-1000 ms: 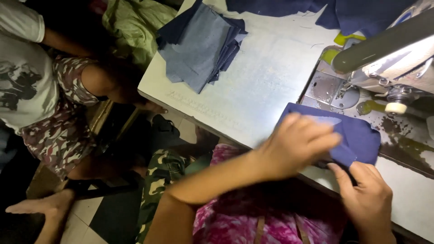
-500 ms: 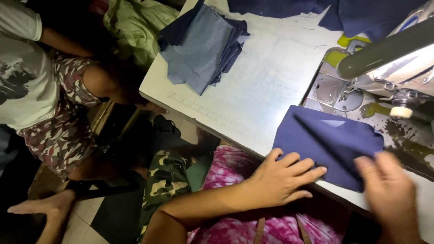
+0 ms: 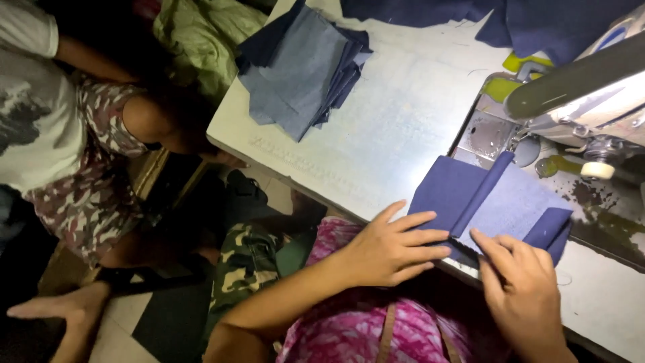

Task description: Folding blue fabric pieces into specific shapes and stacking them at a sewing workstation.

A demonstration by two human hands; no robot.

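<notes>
A dark blue fabric piece (image 3: pixel 510 202) lies at the near edge of the white sewing table (image 3: pixel 396 134), in front of the sewing machine (image 3: pixel 591 87). A narrow fold runs diagonally across it. My left hand (image 3: pixel 390 245) lies flat with fingers spread on the cloth's left part beside the fold. My right hand (image 3: pixel 524 289) presses its fingertips on the cloth's near edge, right of the fold. Neither hand grips anything.
A stack of blue fabric pieces (image 3: pixel 302 67) sits at the table's far left. More dark blue cloth (image 3: pixel 484 13) lies at the far edge. A person in a patterned garment (image 3: pixel 80 161) crouches on the floor at left, beside green cloth (image 3: pixel 201 33).
The cloth was opened flat and then folded into a diagonal pleat. My left hand slid left off the cloth and returned to its left part; my right hand moved to the near edge.
</notes>
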